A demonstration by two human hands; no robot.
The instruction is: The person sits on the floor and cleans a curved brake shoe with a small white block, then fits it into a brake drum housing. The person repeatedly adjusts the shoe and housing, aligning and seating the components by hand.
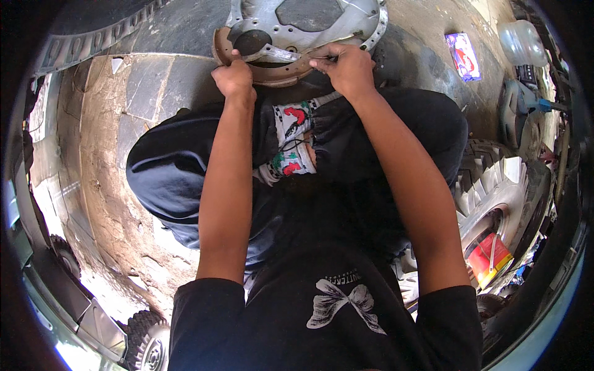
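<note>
A rusty brown curved brake shoe [272, 74] lies along the lower edge of a round grey metal backing plate [346, 21] at the top of the head view. My left hand [234, 75] grips the shoe's left end. My right hand [349, 65] is closed on a thin dark tool or spring [322, 59] at the shoe's right part; which it is I cannot tell. A flat silver lever [272, 55] runs between the two hands. My knees in dark trousers are bent below the hands.
A knobby tyre on a silver wheel [495, 198] lies at the right, with a red and yellow object [489, 256] inside it. A clear plastic bottle [523, 40] and a blue-purple packet [464, 55] lie at the top right. Cracked stone paving [111, 154] spreads left.
</note>
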